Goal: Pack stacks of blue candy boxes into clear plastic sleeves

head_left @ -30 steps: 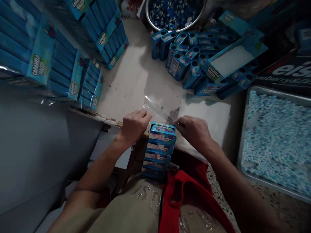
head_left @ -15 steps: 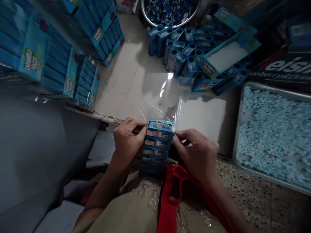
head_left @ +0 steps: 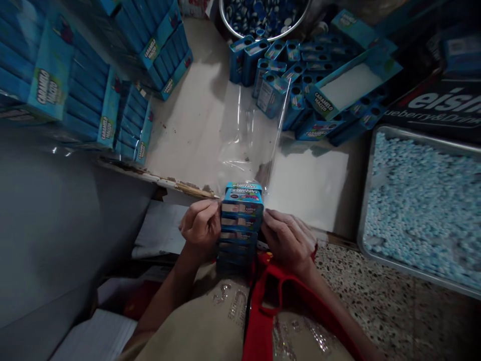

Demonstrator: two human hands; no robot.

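A display box [head_left: 242, 208] packed with small blue candy packs stands at the table's front edge, close against my body. Its far end sits in the mouth of a transparent plastic bag [head_left: 250, 135], which stretches away over the tabletop. On the box's left side, my left hand [head_left: 202, 223] is closed, fingers curled on the bag's edge. Opposite it, my right hand [head_left: 287, 233] pinches the bag's other edge beside the box. The fingertips of both hands are partly hidden, and the lower part of the box fades into shadow by my apron.
Wrapped blue boxes [head_left: 86, 100] are stacked at the left. Several small blue packs [head_left: 272, 90] and an open display box [head_left: 325, 103] stand at the back, near a metal bowl [head_left: 280, 36] of caps. A metal tray [head_left: 363, 210] of pale blue candies lies at the right.
Both hands have come nearer my body, drawing the bag's edges along the box sides. The fingers are curled tighter, and the bag lies longer and straighter over the table.
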